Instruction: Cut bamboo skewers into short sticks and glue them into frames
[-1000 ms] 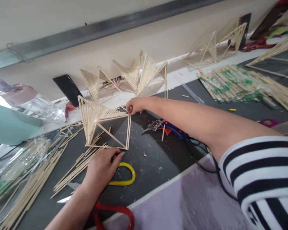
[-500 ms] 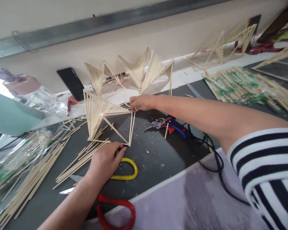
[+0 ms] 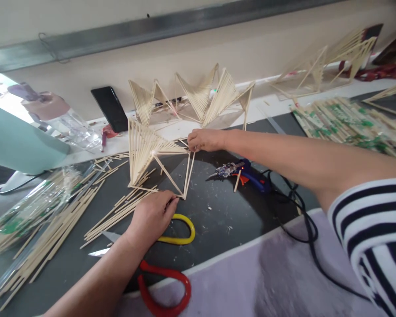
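Note:
A model frame of thin wooden sticks (image 3: pixel 143 147) stands on the dark mat, its sticks fanned into a twisted surface. My right hand (image 3: pixel 204 140) pinches the frame's upper right corner, where several sticks meet. At the lower front corner, my left hand (image 3: pixel 155 213) has its thumb and fingers closed on the end of the bottom stick. Scissors with a yellow handle (image 3: pixel 192 230) and a red handle (image 3: pixel 186 286) lie open beneath my left forearm. To the right rests a blue hot glue gun (image 3: pixel 251 176) with a small light showing and a stick across it.
Loose sticks (image 3: pixel 62 233) and plastic-wrapped sticks (image 3: pixel 23 211) lie at left. More wrapped sticks (image 3: pixel 343 119) are at right. Behind stand finished-looking stick models (image 3: pixel 198 99), a phone (image 3: pixel 109 108) and a bottle (image 3: pixel 66 119). The glue gun's black cord (image 3: pixel 312 251) trails at right.
The whole view has shifted, so everything appears slightly farther right. Both hands keep their hold on the same corners of the stick frame.

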A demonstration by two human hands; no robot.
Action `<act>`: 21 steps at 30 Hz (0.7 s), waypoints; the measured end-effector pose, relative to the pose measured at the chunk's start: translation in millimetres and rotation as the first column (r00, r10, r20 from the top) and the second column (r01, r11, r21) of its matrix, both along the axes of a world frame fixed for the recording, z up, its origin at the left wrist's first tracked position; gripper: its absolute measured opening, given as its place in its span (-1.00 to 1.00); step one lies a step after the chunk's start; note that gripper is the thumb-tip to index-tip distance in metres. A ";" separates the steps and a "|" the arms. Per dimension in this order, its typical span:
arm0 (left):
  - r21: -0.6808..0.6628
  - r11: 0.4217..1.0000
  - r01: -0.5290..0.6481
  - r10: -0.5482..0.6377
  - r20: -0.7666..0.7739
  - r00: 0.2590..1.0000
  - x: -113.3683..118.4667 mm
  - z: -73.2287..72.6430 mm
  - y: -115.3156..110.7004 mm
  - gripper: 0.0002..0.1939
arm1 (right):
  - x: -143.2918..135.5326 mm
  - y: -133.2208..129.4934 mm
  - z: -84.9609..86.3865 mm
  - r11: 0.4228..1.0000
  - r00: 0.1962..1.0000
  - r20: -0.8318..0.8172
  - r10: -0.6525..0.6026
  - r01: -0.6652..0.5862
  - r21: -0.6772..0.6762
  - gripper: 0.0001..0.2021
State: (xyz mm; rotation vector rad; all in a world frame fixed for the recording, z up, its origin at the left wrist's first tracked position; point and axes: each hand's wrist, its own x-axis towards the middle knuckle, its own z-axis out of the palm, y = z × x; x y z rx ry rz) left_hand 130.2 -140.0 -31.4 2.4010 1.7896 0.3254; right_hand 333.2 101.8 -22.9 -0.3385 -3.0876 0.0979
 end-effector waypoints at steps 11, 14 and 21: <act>-0.012 1.000 -0.003 0.003 0.011 1.000 -0.1 -0.6 0.3 -0.68 | 13.5 -7.3 23.0 0.998 0.987 0.162 -0.004 -0.007 0.070 -0.88; 0.004 1.000 0.004 -0.004 0.011 1.000 -0.5 -0.8 0.1 -0.68 | 20.9 -21.1 41.3 0.991 0.982 0.170 -0.080 0.059 0.122 -0.87; 0.051 0.998 0.022 -0.021 -0.021 1.000 1.1 1.4 -1.5 -0.68 | 33.8 -56.7 78.9 0.964 0.972 0.160 -0.173 0.135 0.229 -0.86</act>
